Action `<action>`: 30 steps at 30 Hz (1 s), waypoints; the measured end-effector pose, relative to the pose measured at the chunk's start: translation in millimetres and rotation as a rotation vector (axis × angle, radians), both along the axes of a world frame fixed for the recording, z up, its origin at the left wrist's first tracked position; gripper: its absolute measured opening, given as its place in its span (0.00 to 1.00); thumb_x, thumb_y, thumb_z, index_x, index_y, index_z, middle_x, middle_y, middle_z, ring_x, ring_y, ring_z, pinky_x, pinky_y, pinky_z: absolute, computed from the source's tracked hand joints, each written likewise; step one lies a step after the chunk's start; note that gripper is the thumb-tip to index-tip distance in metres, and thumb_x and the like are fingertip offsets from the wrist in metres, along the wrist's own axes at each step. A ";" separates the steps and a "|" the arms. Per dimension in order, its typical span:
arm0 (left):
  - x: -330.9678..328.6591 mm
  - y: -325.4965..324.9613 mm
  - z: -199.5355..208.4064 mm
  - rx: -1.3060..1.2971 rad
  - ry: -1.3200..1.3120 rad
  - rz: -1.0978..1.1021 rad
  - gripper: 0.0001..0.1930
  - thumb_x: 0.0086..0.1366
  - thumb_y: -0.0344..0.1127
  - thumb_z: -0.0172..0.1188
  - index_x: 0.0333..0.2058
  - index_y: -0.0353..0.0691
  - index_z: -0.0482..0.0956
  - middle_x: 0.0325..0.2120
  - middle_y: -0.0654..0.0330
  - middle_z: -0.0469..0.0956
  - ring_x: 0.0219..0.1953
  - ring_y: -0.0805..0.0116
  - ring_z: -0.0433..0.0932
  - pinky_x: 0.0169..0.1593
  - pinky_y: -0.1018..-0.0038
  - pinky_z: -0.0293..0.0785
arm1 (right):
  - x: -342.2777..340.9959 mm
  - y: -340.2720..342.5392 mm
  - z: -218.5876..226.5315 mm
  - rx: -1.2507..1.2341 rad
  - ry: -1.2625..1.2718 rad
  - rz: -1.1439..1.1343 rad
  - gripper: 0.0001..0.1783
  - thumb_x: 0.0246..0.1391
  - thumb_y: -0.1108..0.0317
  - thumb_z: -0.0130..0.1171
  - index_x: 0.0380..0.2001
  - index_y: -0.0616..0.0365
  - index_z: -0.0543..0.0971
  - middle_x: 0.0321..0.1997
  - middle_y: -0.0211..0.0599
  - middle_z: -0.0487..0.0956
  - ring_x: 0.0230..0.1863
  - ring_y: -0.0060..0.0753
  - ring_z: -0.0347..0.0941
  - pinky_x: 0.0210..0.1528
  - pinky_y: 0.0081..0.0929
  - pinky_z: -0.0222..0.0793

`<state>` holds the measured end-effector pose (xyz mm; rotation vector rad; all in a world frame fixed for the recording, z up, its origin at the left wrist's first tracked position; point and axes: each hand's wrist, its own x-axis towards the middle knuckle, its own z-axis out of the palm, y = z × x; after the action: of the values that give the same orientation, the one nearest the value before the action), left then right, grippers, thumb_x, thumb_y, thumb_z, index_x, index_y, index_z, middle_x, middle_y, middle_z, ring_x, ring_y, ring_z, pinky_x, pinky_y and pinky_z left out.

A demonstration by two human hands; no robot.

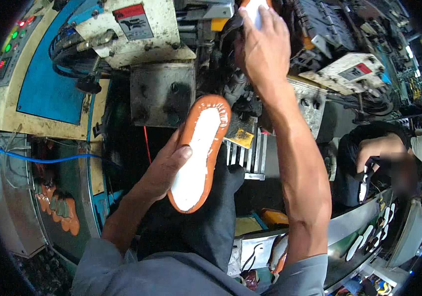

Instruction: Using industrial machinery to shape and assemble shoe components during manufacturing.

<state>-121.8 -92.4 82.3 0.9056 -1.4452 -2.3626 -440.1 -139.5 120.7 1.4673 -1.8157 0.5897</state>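
My left hand (164, 165) is closed round the side of a brown shoe upper (203, 145) held bottom up, the thumb on its white insole board. Pleated brown material is folded over the edge of the board at its rounded upper end. My right arm reaches far forward into the machine (314, 24). There my right hand (269, 47) is closed over another brown shoe upper (254, 11) with a white bottom, fingers on both of its sides. The picture's top edge cuts off part of that second upper.
A control panel (11, 47) with lit buttons stands at the far left. Brown shoe parts (58, 209) lie on a green surface below it. A co-worker (368, 153) sits bent over at the right, near a conveyor (341, 246) carrying white soles. A blue hose (43, 159) crosses the left side.
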 end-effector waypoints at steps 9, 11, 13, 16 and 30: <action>-15.5 8.9 -9.2 -0.504 -0.081 0.018 0.42 0.75 0.29 0.56 0.81 0.33 0.43 0.76 0.41 0.62 0.77 0.54 0.63 0.78 0.61 0.57 | -5.5 10.1 8.0 0.059 -0.071 0.104 0.26 0.65 0.62 0.61 0.64 0.57 0.80 0.64 0.63 0.77 0.69 0.65 0.71 0.75 0.56 0.62; -11.8 14.1 -12.1 -0.554 -0.089 0.038 0.43 0.75 0.27 0.58 0.81 0.32 0.43 0.75 0.40 0.63 0.76 0.54 0.65 0.78 0.62 0.58 | 0.9 13.8 20.8 0.072 -0.088 0.126 0.27 0.64 0.62 0.62 0.64 0.58 0.79 0.64 0.64 0.77 0.69 0.65 0.71 0.75 0.56 0.62; -9.4 14.2 -14.1 -0.693 -0.079 0.076 0.45 0.74 0.27 0.63 0.80 0.33 0.44 0.73 0.39 0.66 0.75 0.53 0.68 0.77 0.62 0.61 | 7.4 17.2 37.2 0.081 -0.099 0.144 0.28 0.64 0.61 0.63 0.64 0.59 0.79 0.64 0.64 0.77 0.69 0.65 0.71 0.75 0.57 0.62; 6.1 19.1 -15.3 -0.665 -0.095 0.142 0.44 0.74 0.28 0.64 0.80 0.33 0.47 0.72 0.39 0.67 0.74 0.53 0.68 0.75 0.62 0.63 | 69.6 58.6 19.2 0.009 -0.333 0.236 0.40 0.62 0.54 0.71 0.70 0.66 0.72 0.75 0.72 0.66 0.79 0.74 0.58 0.81 0.61 0.50; 79.4 120.3 -30.3 0.014 0.378 0.242 0.40 0.79 0.43 0.58 0.81 0.40 0.49 0.74 0.52 0.63 0.75 0.60 0.62 0.78 0.61 0.56 | 249.6 258.8 -46.2 0.217 -1.813 0.616 0.63 0.59 0.65 0.78 0.84 0.59 0.45 0.84 0.51 0.59 0.81 0.41 0.59 0.81 0.40 0.59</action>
<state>-42.4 27.8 51.9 0.5586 -1.1064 -2.2142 -190.5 119.3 74.5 1.6721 -2.5180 2.7393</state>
